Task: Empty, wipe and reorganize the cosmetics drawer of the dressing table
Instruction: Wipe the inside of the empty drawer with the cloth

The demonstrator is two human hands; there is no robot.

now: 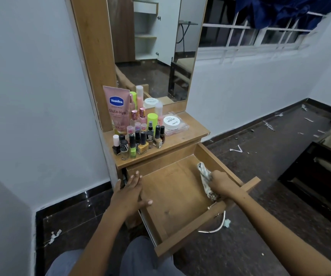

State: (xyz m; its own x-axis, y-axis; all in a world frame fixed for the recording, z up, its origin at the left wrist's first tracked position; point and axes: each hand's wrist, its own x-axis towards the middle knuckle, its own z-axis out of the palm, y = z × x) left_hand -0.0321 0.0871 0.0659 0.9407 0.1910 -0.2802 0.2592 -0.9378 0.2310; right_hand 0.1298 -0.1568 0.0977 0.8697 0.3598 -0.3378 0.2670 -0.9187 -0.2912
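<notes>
Inside emptied drawer, cloth clutched by right hand, pressed at right wall for wiping; drawer steadied by flat left hand; cosmetics parked on table.

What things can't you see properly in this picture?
- Head view: the back of the drawer lies under the tabletop.
- The right hand covers part of the cloth.
- Small print on the nail polish bottles is too tiny to read.
- The handle is partly behind the drawer front.
</notes>
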